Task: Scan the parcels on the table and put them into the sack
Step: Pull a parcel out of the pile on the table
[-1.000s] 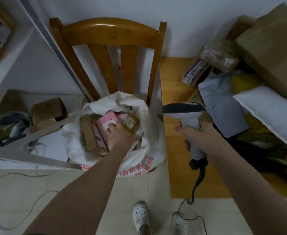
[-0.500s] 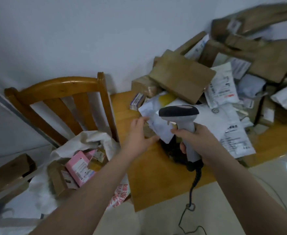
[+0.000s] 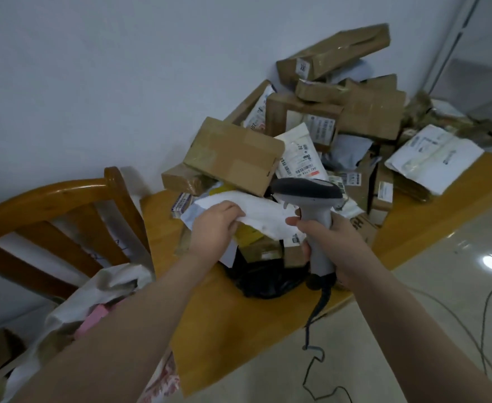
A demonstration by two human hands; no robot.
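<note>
- right now the left hand (image 3: 215,228) is gripping the near left edge of a white mailer (image 3: 263,218), its fingers (image 3: 233,209) curling over the top of the soft packet.
- the right hand (image 3: 326,242) is wrapping its fingers (image 3: 300,225) round the grey handle of the scanner (image 3: 307,189) and holding it upright. the dark scanner head is sitting just above those fingers, over the right end of the mailer.
- the mailer is stretching between the two sets of fingers, at the near edge of the pile of parcels (image 3: 326,126), which is heaping up beyond the fingers against the wall.
- a brown box (image 3: 233,155) is resting on the pile just beyond the left fingers.
- a black bag (image 3: 265,282) is lying on the worktop (image 3: 233,330) just nearer than the fingers, between the two wrists.
- the scanner's cable (image 3: 316,321) is dropping from the handle below the right fingers, past the worktop edge towards the floor.
- the sack (image 3: 99,286) is standing open in front of the back of a wooden chair (image 3: 49,199), well to the left of the left fingers and partly under the left forearm. a pink parcel (image 3: 95,319) is showing inside it.
</note>
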